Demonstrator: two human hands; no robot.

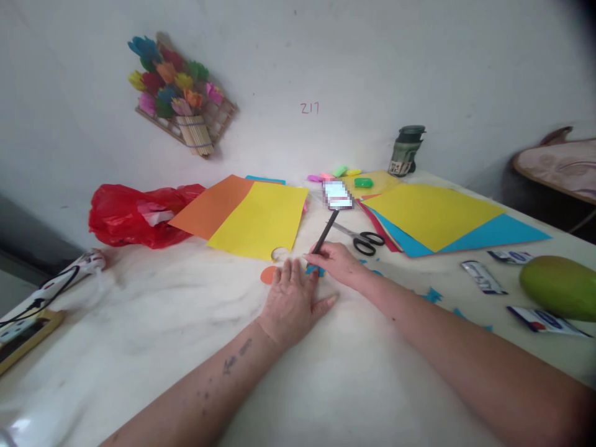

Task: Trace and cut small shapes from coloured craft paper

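Currently, the orange disc (pixel 268 275) lies on the tabletop (pixel 139 323) just left of the left hand (pixel 291 301), below the notched corner of the yellow sheet (pixel 261 217). A sideways shift of that palm could push the disc out of position. The small blue paper piece (pixel 315 270) lies at the left index finger, under the lower end of the black pen (pixel 326 231). If the finger pressure is too light, pen drag could rotate the piece; if the pen runs past the edge, it could mark the tabletop or the fingertip. The pen's upper end is near the phone (pixel 338 194), so a wide stroke could knock it. The scissors (pixel 365 241) lie just beyond the right hand (pixel 342 264); a careless lift of that hand could catch the handles. The blue scraps (pixel 433 294) lie near the right forearm, and a sweeping arm could scatter them. Hand pose, left to right: the left hand is palm down, fingers slightly spread and pointing forward, thumb extended to the right. The right hand enters from the right and pinches the pen low on its shaft, the pen tilted with its upper end forward. Exact tip contact cannot be confirmed.
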